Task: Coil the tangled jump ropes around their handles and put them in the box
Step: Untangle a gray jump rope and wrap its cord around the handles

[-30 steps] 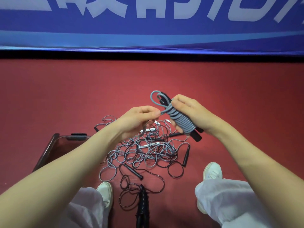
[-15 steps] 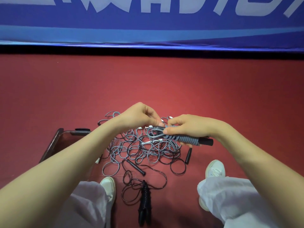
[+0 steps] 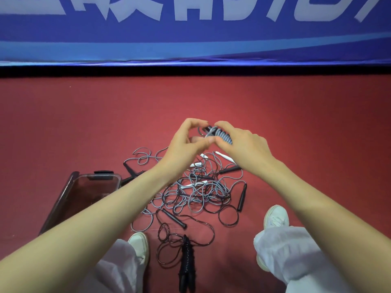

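A grey jump rope wound round black handles (image 3: 222, 136) is held up above the floor between both hands. My right hand (image 3: 241, 144) grips the coiled bundle from the right. My left hand (image 3: 188, 140) pinches its loose looped end with curled fingers. Below them a tangle of grey and black ropes (image 3: 194, 191) with black and white handles lies on the red floor. A black rope coiled round its handles (image 3: 187, 263) lies near my feet. The clear plastic box (image 3: 69, 193) stands at the left, partly behind my left forearm.
A blue banner (image 3: 190, 34) runs along the far edge of the red floor. My two white shoes (image 3: 139, 244) (image 3: 275, 216) and pale trouser legs flank the pile. Bare red floor stretches beyond and to the right of the ropes.
Both hands rose and moved further from me with the grey bundle. The bundle turned from lying level to pointing away, and my left hand closed in on its looped end.
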The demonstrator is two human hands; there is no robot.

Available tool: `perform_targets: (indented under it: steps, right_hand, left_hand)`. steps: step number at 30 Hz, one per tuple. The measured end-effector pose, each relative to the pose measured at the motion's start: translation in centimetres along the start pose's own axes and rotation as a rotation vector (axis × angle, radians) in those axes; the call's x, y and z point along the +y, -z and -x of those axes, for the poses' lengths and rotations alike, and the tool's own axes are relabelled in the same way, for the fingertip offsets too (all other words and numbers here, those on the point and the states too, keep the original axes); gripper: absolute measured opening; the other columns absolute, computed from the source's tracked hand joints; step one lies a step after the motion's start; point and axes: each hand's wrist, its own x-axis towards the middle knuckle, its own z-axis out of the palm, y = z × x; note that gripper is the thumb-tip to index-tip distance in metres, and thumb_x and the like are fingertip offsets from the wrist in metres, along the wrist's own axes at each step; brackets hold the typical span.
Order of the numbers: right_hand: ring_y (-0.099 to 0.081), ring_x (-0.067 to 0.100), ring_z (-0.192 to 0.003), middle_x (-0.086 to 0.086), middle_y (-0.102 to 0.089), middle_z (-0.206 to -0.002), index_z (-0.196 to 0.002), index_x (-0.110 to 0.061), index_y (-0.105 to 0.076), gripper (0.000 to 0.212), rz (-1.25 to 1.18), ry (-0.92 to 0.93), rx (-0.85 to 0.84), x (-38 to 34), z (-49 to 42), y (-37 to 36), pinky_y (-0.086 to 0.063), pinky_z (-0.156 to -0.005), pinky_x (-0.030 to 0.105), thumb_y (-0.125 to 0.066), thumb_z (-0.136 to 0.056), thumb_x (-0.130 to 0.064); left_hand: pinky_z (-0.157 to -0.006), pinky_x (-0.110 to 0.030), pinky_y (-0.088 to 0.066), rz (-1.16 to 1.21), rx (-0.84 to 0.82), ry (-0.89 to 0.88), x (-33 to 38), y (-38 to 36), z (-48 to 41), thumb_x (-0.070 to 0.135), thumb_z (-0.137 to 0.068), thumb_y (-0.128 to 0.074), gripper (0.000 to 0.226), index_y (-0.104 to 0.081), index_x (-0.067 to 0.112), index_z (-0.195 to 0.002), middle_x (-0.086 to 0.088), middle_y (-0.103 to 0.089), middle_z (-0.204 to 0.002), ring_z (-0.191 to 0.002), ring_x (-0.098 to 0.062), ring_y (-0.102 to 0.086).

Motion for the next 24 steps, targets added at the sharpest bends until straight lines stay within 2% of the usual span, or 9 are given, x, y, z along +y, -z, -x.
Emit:
perform_targets:
  steps: [3, 5, 8, 10, 13, 16, 19, 21, 24]
  right_hand:
    - [-0.058, 0.025, -0.1, -0.009, -0.063, -0.1, -0.123, -0.04, -0.046, 0.034, -0.149, 0.004, 0.07, -0.2, -0.1, 0.0, -0.036, -0.075, 0.034, -0.04, -0.095, -0.058]
    - [-0.056, 0.022, -0.089, -0.017, -0.054, -0.08, -0.118, -0.04, -0.048, 0.03, -0.23, -0.014, 0.084, -0.5, -0.1, -0.1, -0.036, -0.075, 0.034, -0.044, -0.094, -0.058]
    - [-0.063, 0.02, -0.065, -0.012, -0.058, -0.067, -0.105, -0.041, -0.05, 0.018, -0.513, -0.047, 0.165, -0.3, -0.5, 0.1, -0.047, -0.067, 0.035, -0.051, -0.092, -0.053]
    - [-0.063, 0.024, -0.05, -0.004, -0.061, -0.067, -0.098, -0.038, -0.052, 0.01, -0.799, -0.06, 0.18, 0.3, -0.8, 1.0, -0.05, -0.051, 0.034, -0.057, -0.093, -0.044]
    - [-0.057, 0.028, -0.047, 0.014, -0.056, -0.072, -0.1, -0.028, -0.055, 0.006, -1.092, 0.014, 0.016, 0.9, -0.5, 1.8, -0.044, -0.039, 0.027, -0.056, -0.096, -0.032]
    - [-0.056, 0.027, -0.047, 0.007, -0.06, -0.064, -0.1, -0.026, -0.056, 0.015, -1.201, 0.084, -0.112, 0.8, -0.1, 1.9, -0.046, -0.042, 0.028, -0.057, -0.088, -0.036]
    - [-0.056, 0.026, -0.048, 0.008, -0.06, -0.064, -0.106, -0.024, -0.058, 0.026, -1.208, 0.132, -0.326, 1.3, 0.3, 2.0, -0.046, -0.043, 0.027, -0.056, -0.083, -0.035]
    - [-0.055, 0.024, -0.043, 0.015, -0.056, -0.066, -0.108, -0.023, -0.059, 0.026, -1.179, 0.149, -0.519, 1.3, 0.5, 1.7, -0.045, -0.04, 0.024, -0.057, -0.086, -0.037]
    - [-0.055, 0.023, -0.044, 0.022, -0.052, -0.07, -0.105, -0.02, -0.057, 0.031, -1.165, 0.159, -0.638, 1.3, 0.7, 1.5, -0.045, -0.04, 0.025, -0.062, -0.086, -0.044]
  left_hand:
    - [-0.052, -0.014, -0.041, 0.364, 0.099, 0.173, 0.3, -0.1, -0.5, -0.001, -0.091, -0.058, 0.013, -0.053, 0.007, -0.098, -0.003, -0.058, -0.084, -0.057, -0.006, -0.05]
    - [-0.046, -0.013, -0.038, 0.452, 0.117, 0.254, 0.4, 0.3, -0.8, -0.001, -0.091, -0.058, 0.01, -0.052, 0.003, -0.098, -0.005, -0.056, -0.078, -0.054, -0.006, -0.05]
    - [-0.044, -0.013, -0.038, 0.455, -0.032, 0.372, 0.2, 0.6, -0.6, 0.011, -0.093, -0.056, 0.004, -0.057, 0.007, -0.092, -0.001, -0.057, -0.073, -0.048, -0.004, -0.047]
    - [-0.046, -0.014, -0.035, 0.476, -0.124, 0.422, -0.3, 0.6, -0.5, 0.016, -0.093, -0.054, 0.009, -0.06, 0.01, -0.098, 0.003, -0.058, -0.07, -0.045, -0.002, -0.041]
    - [-0.046, -0.015, -0.034, 0.492, -0.184, 0.454, -0.6, 0.8, -0.4, 0.016, -0.083, -0.059, 0.021, -0.062, 0.008, -0.102, 0.003, -0.058, -0.071, -0.045, -0.002, -0.038]
    - [-0.046, -0.014, -0.039, 0.424, -0.208, 0.473, -0.4, 1.7, -0.9, 0.013, -0.077, -0.062, 0.019, -0.064, 0.006, -0.094, 0.001, -0.063, -0.069, -0.046, -0.003, -0.042]
    - [-0.047, -0.014, -0.038, 0.23, -0.223, 0.421, -0.1, 3.3, -1.2, 0.013, -0.073, -0.066, 0.015, -0.063, 0.006, -0.086, 0.003, -0.063, -0.064, -0.046, -0.003, -0.042]
    - [-0.048, -0.013, -0.037, 0.116, -0.233, 0.392, -0.1, 3.8, -1.1, 0.006, -0.077, -0.066, 0.012, -0.062, 0.005, -0.088, 0.005, -0.063, -0.06, -0.046, -0.003, -0.042]
    - [-0.045, -0.013, -0.041, 0.151, -0.223, 0.419, 0.2, 3.4, -1.3, 0.0, -0.077, -0.066, 0.01, -0.064, 0.004, -0.085, 0.003, -0.062, -0.056, -0.044, -0.003, -0.046]
